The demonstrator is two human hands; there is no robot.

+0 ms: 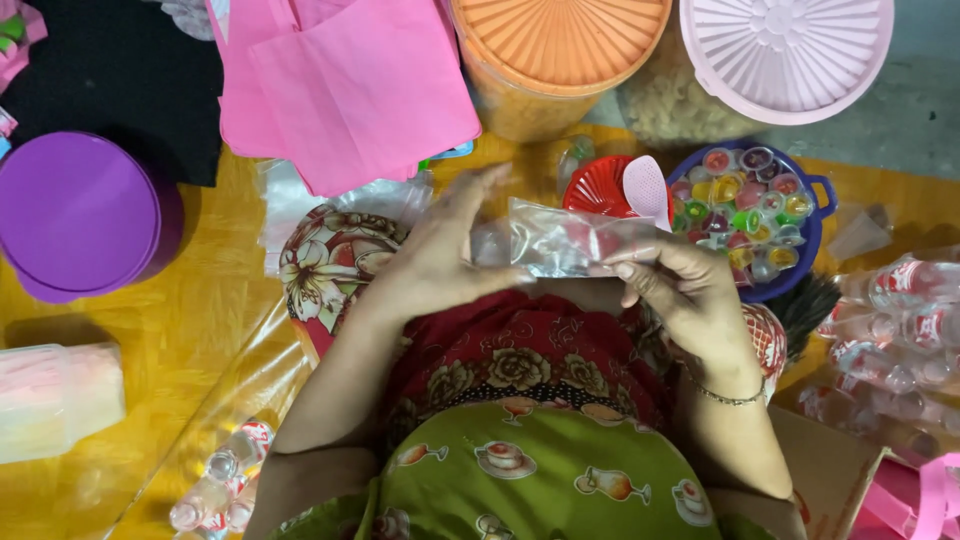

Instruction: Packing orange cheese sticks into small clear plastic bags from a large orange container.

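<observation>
both hands, left hand point(440, 245) and right hand point(690, 295), pinched on a clear plastic bag point(570, 240)

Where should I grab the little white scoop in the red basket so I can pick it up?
Probably best from above, pinching the white scoop by its two long edges. It lies tilted across the red basket, its broad perforated face up and uncovered. Its lower end dips behind the clear plastic bag both hands hold, so the upper half looks easier to reach.
</observation>
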